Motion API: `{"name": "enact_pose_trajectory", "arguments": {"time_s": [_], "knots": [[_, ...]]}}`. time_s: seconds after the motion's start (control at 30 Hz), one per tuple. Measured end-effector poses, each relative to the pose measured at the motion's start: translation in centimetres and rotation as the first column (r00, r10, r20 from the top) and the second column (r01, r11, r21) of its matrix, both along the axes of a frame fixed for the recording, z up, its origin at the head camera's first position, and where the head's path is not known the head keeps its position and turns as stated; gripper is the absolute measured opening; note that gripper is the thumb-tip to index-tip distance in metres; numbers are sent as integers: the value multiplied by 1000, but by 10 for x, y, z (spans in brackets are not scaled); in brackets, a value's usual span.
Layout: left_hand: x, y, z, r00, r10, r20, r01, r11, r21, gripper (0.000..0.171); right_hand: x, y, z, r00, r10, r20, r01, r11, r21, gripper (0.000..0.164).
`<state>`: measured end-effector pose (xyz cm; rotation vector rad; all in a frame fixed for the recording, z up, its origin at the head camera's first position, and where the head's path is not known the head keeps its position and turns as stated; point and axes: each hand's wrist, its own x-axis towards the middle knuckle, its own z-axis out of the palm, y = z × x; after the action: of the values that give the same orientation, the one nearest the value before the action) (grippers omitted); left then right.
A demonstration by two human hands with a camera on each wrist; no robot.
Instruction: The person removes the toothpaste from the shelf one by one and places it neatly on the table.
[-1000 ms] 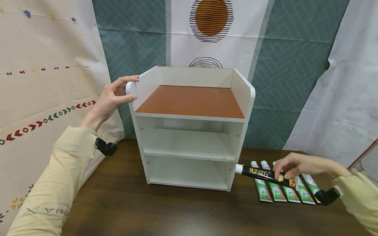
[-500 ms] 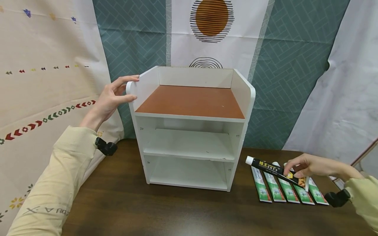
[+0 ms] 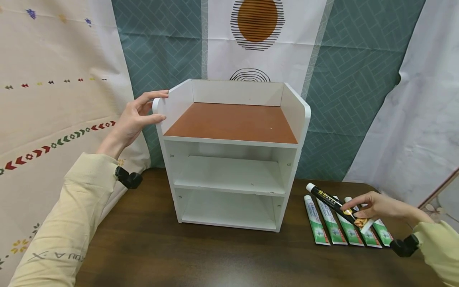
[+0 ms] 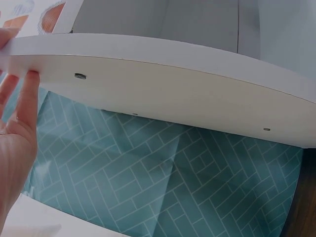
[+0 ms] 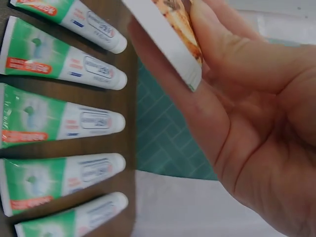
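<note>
My right hand [image 3: 389, 207] pinches a black toothpaste tube [image 3: 327, 199] with a white cap, near its flat end. It hovers tilted above a row of several green-and-white toothpaste tubes [image 3: 317, 226] on the table, cap pointing to the far left. In the right wrist view only the black tube's white crimped end [image 5: 170, 54] and an orange-brown print show; the fingers hide the rest. My left hand [image 3: 132, 121] grips the upper left side panel of a white shelf unit [image 3: 229, 191], thumb at the inside and fingers over the edge. Fingertips [image 4: 30, 81] touch its outer face in the left wrist view.
The shelf unit has a brown top board [image 3: 233, 122] and two white compartments below. It stands on a dark wooden table [image 3: 201, 259]. Patterned cloths [image 3: 157, 52] hang behind and to both sides. A thin-framed object [image 3: 442, 189] leans at the right edge.
My right hand has carried the black tube to the right, away from the shelf unit, and turned it to slant more across the green tubes. My left hand stays on the panel.
</note>
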<state>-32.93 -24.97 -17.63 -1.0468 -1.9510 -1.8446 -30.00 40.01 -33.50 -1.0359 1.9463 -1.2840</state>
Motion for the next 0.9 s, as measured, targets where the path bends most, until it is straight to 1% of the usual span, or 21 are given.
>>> {"name": "enact_pose_trajectory", "arguments": {"time_s": [0.03,0.07,0.13,0.2,0.27,0.33,0.47,0.57,0.63,0.8,0.87,0.9], "knots": [[0,0,0,1000,0,1,0,1000,1,48,0,1,-3,1000,-11,-16,11,1000,-2,37],[0,0,0,1000,0,2,0,1000,1,49,0,2,-6,1000,-26,-13,26,1000,-3,38],[0,0,0,1000,3,1,-3,1000,-2,49,1,3,-13,997,-70,-30,70,998,-3,37],[0,0,0,1000,4,-4,-4,1000,-5,48,2,5,-19,990,-120,-68,121,993,-1,37],[0,1,1,1000,1,-7,-1,1000,-2,48,3,7,-25,982,-170,-84,170,985,-4,36],[0,1,1,1000,-1,-12,1,1000,1,48,5,9,-31,970,-215,-117,216,976,-7,35],[1,1,1,1000,0,-17,0,1000,2,47,8,15,-40,957,-285,-60,285,958,-16,36],[1,0,1,1000,8,-20,-8,1000,-4,47,12,21,-46,943,-331,-46,331,944,1,37],[1,0,0,1000,14,-24,-14,1000,-7,47,14,25,-49,928,-368,-52,369,929,12,37],[1,-1,-1,999,21,-24,-21,1000,-12,47,20,37,-59,861,-502,-85,508,860,60,39],[1,-2,-1,1000,20,-20,-20,1000,-12,47,21,42,-63,852,-519,-72,523,851,51,38],[1,-2,-1,1000,20,-19,-20,1000,-11,48,21,45,-65,855,-515,-56,518,855,38,36]]}}
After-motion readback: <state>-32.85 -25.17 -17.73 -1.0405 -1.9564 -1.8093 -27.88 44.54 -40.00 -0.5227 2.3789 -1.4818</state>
